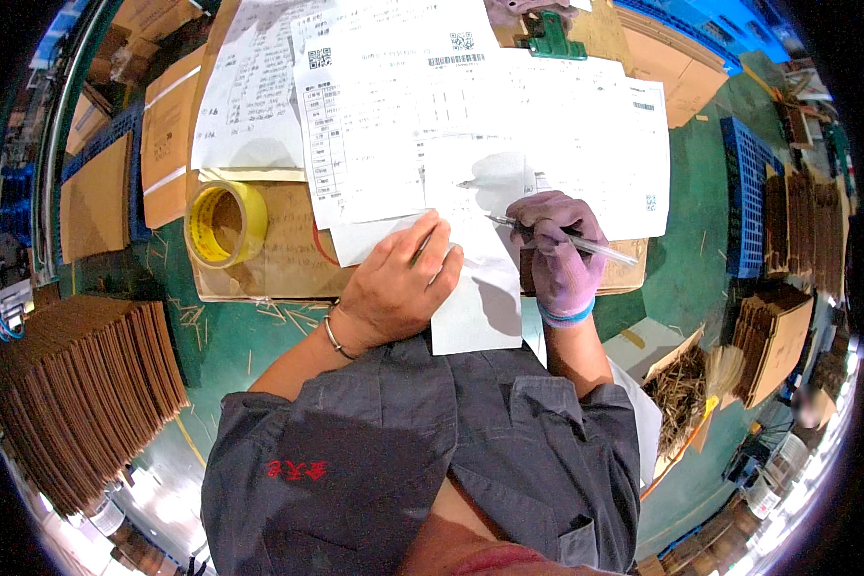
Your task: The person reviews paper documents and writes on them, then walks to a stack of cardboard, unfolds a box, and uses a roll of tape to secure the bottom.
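Landmark: the narrow white paper slip point(475, 278) lying on the brown cardboard bench point(278, 259), its long axis running from the person's chest away toward the printed sheets.
Left hand: the bare left hand point(398, 283), a thin metal bracelet point(333, 338) at its wrist, lies flat with fingers spread on the slip's left edge, pinning it; it grips nothing.
Right hand: the right hand point(559, 254) in a purple glove is curled closed around the slim clear-barrelled pen point(557, 237), just off the slip's right edge.
Pen axis: nearly crosswise to the slip; the tip points left and touches paper near the slip's upper part, the tail reaching right past the glove.
Nearer hand: the right hand carries the pen; the left is only alongside, on the slip's other side.
Beyond the slip: overlapping white printed sheets point(432, 106) under 1 green clip point(550, 38).
Left of the slip: 1 yellow tape roll point(226, 223), well apart.
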### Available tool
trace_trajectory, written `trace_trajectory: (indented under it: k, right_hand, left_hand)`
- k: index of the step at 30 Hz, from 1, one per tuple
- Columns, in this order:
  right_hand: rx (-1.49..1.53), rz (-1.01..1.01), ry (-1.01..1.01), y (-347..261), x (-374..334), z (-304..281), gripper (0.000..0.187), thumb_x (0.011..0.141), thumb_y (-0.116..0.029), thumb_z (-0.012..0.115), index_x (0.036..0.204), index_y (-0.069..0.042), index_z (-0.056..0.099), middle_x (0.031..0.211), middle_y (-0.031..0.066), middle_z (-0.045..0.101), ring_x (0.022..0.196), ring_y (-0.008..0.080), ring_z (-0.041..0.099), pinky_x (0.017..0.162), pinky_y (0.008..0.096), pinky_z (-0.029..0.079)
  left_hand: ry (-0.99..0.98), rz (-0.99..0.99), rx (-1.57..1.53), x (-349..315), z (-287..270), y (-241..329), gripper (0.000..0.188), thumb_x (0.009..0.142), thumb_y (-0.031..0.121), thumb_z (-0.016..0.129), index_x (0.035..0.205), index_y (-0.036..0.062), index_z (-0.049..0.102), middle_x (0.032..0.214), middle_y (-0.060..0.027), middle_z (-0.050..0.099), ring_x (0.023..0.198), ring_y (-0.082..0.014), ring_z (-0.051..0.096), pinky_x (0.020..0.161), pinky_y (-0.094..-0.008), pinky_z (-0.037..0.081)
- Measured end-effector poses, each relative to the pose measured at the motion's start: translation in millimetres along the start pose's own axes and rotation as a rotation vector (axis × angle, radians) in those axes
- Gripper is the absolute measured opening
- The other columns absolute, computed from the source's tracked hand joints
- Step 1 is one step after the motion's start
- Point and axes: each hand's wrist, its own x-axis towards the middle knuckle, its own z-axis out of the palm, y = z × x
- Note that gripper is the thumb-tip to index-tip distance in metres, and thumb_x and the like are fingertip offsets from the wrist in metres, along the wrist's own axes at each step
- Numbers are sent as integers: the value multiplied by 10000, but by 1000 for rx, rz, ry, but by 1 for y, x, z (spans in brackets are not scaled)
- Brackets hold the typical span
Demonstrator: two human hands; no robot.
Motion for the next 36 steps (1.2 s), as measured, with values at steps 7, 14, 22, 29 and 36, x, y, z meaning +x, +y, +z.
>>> trace_trajectory:
  k: [7,14,22,29,36]
  right_hand:
    - [-13,1,5,2,0,-1,117,824,-88,542,859,23,555,907,188,630,910,302,625,711,350,523]
    - [24,29,1,3,-2,-1,147,846,-111,554,896,27,555,961,214,624,850,255,598,679,330,500]
    - [21,25,2,3,-1,-1,231,872,-195,606,908,29,560,969,210,615,852,235,581,658,307,479]
    - [49,52,45,0,-2,4,239,863,-202,619,902,23,550,970,221,620,774,198,538,645,291,454]
    - [-55,0,8,1,0,2,245,876,-219,605,902,19,551,972,227,626,746,185,522,646,287,451]
  left_hand:
    - [26,9,0,-2,2,0,312,879,148,616,1187,100,622,1220,-64,599,1172,-247,569,922,-368,503]
    - [12,7,56,-4,0,1,338,861,165,633,1195,115,632,1180,-35,579,1136,-220,560,940,-365,463]
    - [16,18,62,-6,1,0,307,868,205,625,1166,135,640,1170,-38,588,1158,-210,547,955,-357,455]
    - [79,38,59,-7,1,0,306,861,209,635,1161,150,634,1179,-34,583,1153,-206,545,971,-351,454]
    - [121,80,14,-8,-2,-1,268,848,198,633,1113,156,643,1125,-24,606,1123,-198,575,966,-352,459]
